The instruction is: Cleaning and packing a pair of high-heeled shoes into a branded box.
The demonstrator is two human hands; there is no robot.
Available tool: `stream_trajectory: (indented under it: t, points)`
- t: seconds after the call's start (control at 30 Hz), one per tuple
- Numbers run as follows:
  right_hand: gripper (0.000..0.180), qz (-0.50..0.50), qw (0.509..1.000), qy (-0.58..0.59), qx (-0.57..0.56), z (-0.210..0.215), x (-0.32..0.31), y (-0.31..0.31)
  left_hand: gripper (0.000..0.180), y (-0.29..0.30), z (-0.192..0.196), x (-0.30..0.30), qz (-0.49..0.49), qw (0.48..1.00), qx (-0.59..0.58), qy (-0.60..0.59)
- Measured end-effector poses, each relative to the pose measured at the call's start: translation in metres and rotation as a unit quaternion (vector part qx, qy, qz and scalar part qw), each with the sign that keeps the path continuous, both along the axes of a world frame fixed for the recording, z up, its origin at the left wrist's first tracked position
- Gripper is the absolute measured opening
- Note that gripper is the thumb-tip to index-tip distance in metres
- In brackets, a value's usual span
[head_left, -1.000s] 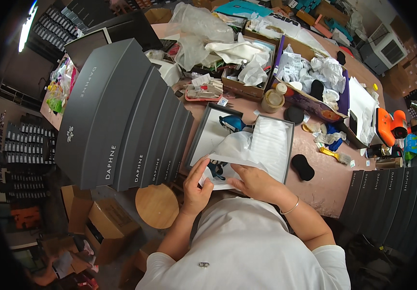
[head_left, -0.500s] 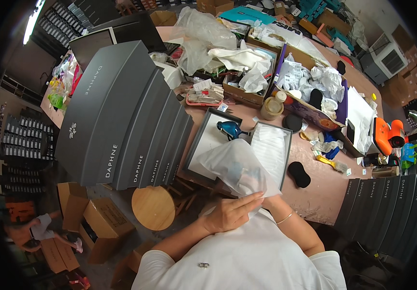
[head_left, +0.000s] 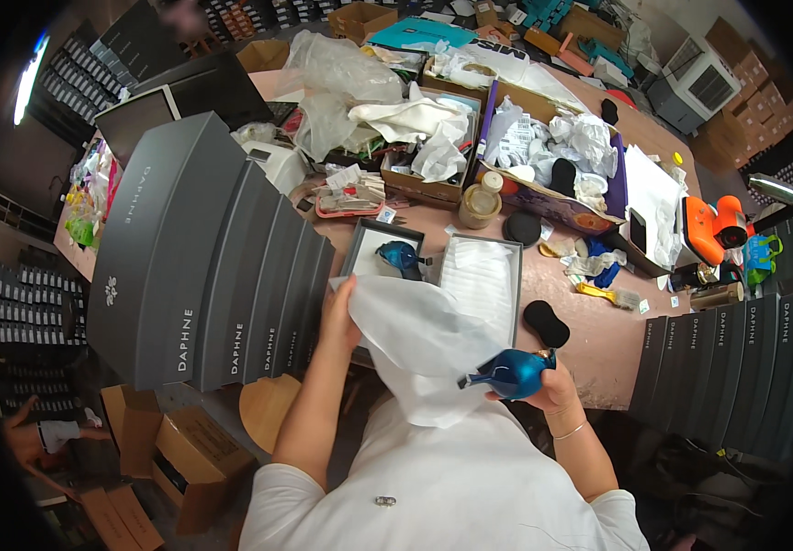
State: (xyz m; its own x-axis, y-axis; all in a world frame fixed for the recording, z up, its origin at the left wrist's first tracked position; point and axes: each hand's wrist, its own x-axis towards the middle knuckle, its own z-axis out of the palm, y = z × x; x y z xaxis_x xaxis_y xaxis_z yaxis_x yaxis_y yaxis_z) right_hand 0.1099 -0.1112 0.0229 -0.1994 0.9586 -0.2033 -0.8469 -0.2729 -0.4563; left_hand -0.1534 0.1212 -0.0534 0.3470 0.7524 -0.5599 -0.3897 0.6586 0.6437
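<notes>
My left hand pinches the upper left corner of a thin translucent white wrapping sheet. The sheet hangs in front of my body, over the near part of an open grey shoebox. In my right hand is a glossy blue shoe, held at one end beside the sheet's right edge. Its matching blue shoe rests in the box's white interior. White pleated tissue paper lies in the grey tray right next to it.
Tall stacks of grey shoeboxes stand at left and right. Beyond the work lie cartons of crumpled paper, a jar, a yellow brush and a black oval pad. A round stool sits below left.
My hands have moved apart from near my chest. The sheet is spread out to the left, and the blue shoe formerly behind it now shows uncovered in my right hand.
</notes>
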Motion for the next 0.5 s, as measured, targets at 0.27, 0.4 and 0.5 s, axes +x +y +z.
stream_trajectory:
  t: [0.27,0.4,0.5]
  points:
    - [0.086,-0.082,0.987,0.135,-0.016,-0.048,-0.023,-0.005,0.084,-0.063,0.091,0.007,-0.073,0.737,0.625,0.247]
    - [0.083,-0.057,0.988,0.137,-0.033,-0.046,-0.027,0.000,0.049,-0.102,0.087,0.012,-0.175,0.614,0.646,0.417]
    - [0.083,-0.043,0.985,0.168,-0.015,-0.059,-0.024,-0.007,0.013,-0.057,0.084,0.017,0.016,0.731,0.567,0.379]
